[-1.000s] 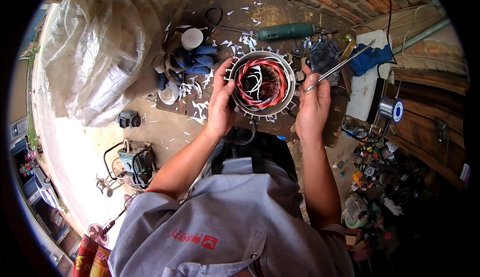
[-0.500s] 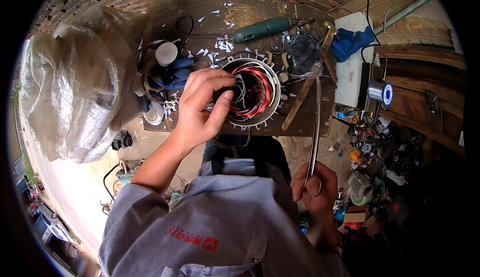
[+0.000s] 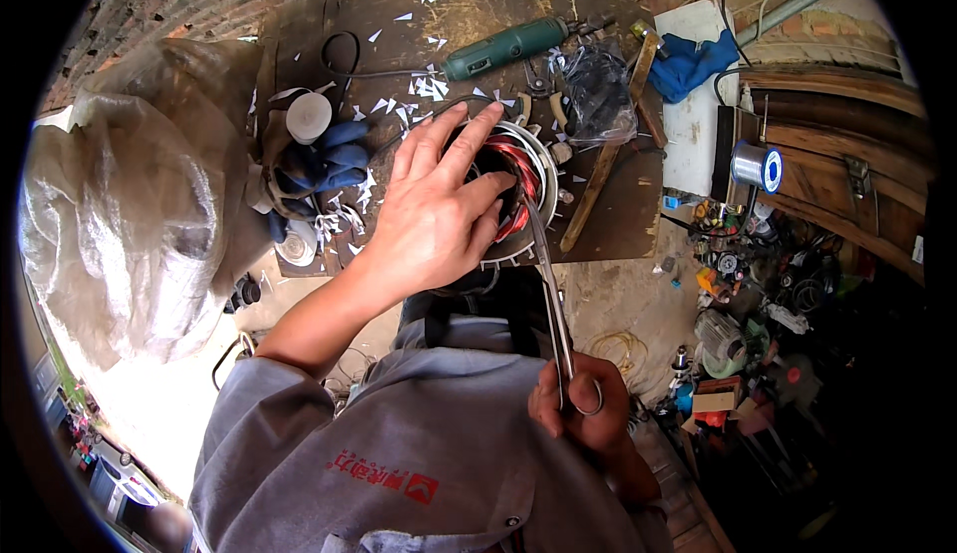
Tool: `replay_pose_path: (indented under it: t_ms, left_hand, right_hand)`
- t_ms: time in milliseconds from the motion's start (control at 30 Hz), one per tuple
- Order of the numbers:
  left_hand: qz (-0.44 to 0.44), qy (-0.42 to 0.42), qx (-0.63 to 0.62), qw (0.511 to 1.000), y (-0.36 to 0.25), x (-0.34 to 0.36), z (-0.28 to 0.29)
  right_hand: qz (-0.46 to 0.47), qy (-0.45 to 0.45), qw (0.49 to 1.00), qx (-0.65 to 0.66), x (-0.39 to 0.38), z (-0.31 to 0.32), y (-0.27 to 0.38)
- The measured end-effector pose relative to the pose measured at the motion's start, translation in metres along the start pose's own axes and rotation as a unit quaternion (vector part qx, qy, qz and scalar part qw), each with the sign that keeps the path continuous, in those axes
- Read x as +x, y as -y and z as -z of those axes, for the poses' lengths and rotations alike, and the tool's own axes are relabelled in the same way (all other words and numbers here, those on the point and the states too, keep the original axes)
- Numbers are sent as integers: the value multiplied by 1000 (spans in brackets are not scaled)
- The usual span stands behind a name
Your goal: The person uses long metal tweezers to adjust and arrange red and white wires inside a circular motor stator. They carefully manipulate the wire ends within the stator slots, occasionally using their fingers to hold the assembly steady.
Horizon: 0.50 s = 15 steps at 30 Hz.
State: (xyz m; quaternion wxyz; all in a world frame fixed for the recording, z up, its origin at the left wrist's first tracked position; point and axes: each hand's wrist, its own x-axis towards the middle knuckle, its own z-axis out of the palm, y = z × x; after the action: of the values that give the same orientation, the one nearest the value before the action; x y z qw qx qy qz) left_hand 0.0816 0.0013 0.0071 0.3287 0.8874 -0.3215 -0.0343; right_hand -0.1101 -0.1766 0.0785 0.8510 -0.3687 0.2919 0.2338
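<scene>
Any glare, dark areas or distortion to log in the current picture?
Head view: ground at left burns out to white; glare streaks the plastic sheeting; the lower right sinks into black; the brick wall bends with the fisheye; the stator is dark inside, beside the left hand.

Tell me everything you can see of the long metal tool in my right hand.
The long metal tool looks like shiny steel: two slim shafts side by side, with a finger ring at the near end, where the right hand grips it. It slants away and slightly left, its far end at the red windings; whether the tip touches them is unclear.
</scene>
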Motion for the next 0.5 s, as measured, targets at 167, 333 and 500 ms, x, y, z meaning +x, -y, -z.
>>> replay_pose_path:
  t_ms: [167,333,500]
  left_hand:
    - [-1,2,-1,1000,2,-1,0]
    - [-7,5,-3,1000,1,0,3]
    - [-11,11,4,1000,1,1,1]
  right_hand:
    - [-9,-18,1000,16,1,-6,1]
    - [-16,-5,999,33,0,-10,2]
    - [-17,-22,998,64,4,-22,0]
